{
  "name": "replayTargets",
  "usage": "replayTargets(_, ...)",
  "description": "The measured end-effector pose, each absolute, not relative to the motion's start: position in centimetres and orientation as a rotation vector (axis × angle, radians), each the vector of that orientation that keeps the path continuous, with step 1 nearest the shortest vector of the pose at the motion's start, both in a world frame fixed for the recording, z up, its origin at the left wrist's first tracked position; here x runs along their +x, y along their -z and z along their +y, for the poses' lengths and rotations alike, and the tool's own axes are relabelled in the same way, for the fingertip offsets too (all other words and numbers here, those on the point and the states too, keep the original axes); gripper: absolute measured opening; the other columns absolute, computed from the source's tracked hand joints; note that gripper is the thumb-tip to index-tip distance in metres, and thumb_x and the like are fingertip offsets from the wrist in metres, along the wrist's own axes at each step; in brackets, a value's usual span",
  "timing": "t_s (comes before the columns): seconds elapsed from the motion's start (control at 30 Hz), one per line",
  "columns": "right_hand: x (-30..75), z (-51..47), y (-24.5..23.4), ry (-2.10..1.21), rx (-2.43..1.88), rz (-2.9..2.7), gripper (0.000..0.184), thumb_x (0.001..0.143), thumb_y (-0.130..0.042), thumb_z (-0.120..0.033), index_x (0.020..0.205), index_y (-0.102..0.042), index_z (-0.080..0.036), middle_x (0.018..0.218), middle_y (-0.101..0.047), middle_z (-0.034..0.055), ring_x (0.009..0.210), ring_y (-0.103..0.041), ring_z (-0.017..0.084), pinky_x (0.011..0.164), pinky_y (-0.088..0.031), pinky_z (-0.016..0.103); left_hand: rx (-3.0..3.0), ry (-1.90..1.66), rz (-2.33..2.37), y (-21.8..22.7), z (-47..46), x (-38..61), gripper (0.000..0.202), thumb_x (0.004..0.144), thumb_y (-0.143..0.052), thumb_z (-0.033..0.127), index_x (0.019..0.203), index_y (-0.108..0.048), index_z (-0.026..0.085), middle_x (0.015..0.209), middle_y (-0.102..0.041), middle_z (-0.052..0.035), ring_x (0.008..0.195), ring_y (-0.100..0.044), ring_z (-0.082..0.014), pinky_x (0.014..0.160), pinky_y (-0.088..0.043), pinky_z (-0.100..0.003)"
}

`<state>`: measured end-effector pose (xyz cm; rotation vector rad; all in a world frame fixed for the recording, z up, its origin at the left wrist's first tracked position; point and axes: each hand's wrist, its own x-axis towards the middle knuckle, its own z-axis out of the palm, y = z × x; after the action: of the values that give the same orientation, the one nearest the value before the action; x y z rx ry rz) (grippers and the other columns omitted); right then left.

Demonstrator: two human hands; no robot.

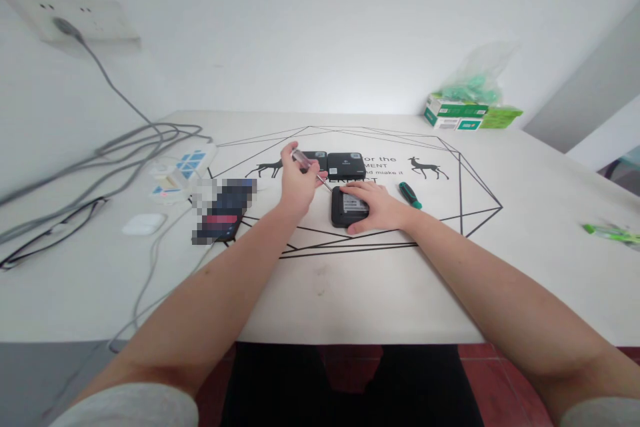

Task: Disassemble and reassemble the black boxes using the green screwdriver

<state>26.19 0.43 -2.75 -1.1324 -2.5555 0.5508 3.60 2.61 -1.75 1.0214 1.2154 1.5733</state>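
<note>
My left hand [297, 185] is closed around a small screwdriver with a clear handle [306, 162]; its thin tip points down toward a small black box [345, 211] on the white table [350, 287]. My right hand [376, 205] lies flat on top of that box with its fingers stretched out, covering most of the box's grey label. Two more black boxes [345, 165] lie side by side just behind the hands.
A green-handled screwdriver [410, 195] lies right of my right hand. A phone [223, 219], a white earbud case [144, 223], a power strip [183, 170] and grey cables [125, 147] sit at the left. Green-white cartons [463, 117] stand at the back right; a green wrapper [613, 233] lies far right.
</note>
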Motion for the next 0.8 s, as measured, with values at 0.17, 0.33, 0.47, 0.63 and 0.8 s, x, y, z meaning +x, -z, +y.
replayTargets(0.17, 26.7, 0.7, 2.8, -0.594, -1.041, -2.581, 0.109, 0.07, -0.087, -0.066, 0.162, -0.047, -0.025, 0.17, -0.042, 0.0189, 0.158, -0.038, 0.043, 0.129, -0.024, 0.066, 0.94, -1.511, 1.239, 1.2, 2.7, 3.1, 0.068, 0.094, -0.066, 0.005, 0.149, -0.038, 0.035, 0.108, -0.07, -0.0035, 0.071, -0.077, -0.0158, 0.074, -0.068, -0.035)
replayTargets(0.33, 27.5, 0.9, 2.9, -0.693, -0.917, -2.625, 0.106, 0.069, -0.09, -0.054, 0.162, -0.047, -0.026, 0.176, -0.033, 0.0174, 0.164, -0.027, 0.04, 0.132, -0.022, 0.062, 0.869, -1.308, 1.247, 1.2, 3.3, 2.1, 0.07, 0.091, -0.066, 0.001, 0.148, -0.039, 0.03, 0.091, -0.072, -0.0007, 0.067, -0.079, -0.0183, 0.075, -0.069, -0.04)
replayTargets(0.47, 27.5, 0.9, 2.8, -0.693, -0.908, -2.637, 0.107, 0.068, -0.091, -0.05, 0.162, -0.047, -0.025, 0.174, -0.035, 0.0176, 0.163, -0.028, 0.04, 0.133, -0.021, 0.061, 0.895, -1.238, 1.234, 1.2, 3.0, 2.2, 0.067, 0.091, -0.064, 0.0, 0.149, -0.041, 0.027, 0.081, -0.071, 0.0013, 0.066, -0.079, -0.0187, 0.075, -0.069, -0.039)
replayTargets(0.63, 27.5, 0.8, 2.8, -0.676, -0.862, -2.627, 0.104, 0.069, -0.089, -0.05, 0.162, -0.048, -0.028, 0.171, -0.04, 0.0159, 0.158, -0.035, 0.04, 0.13, -0.025, 0.063, 0.923, -1.207, 1.2, 1.5, 2.7, 2.3, 0.074, 0.086, -0.076, 0.005, 0.148, -0.043, 0.028, 0.085, -0.072, 0.0003, 0.068, -0.08, -0.0205, 0.079, -0.068, -0.043)
replayTargets(0.8, 27.5, 0.9, 3.0, -0.647, -0.87, -2.632, 0.105, 0.068, -0.089, -0.05, 0.162, -0.048, -0.028, 0.169, -0.042, 0.0157, 0.156, -0.037, 0.041, 0.13, -0.025, 0.064, 0.936, -1.173, 1.204, 1.7, 2.6, 2.4, 0.074, 0.086, -0.074, 0.005, 0.148, -0.043, 0.027, 0.086, -0.072, -0.0001, 0.069, -0.08, -0.0206, 0.081, -0.068, -0.045)
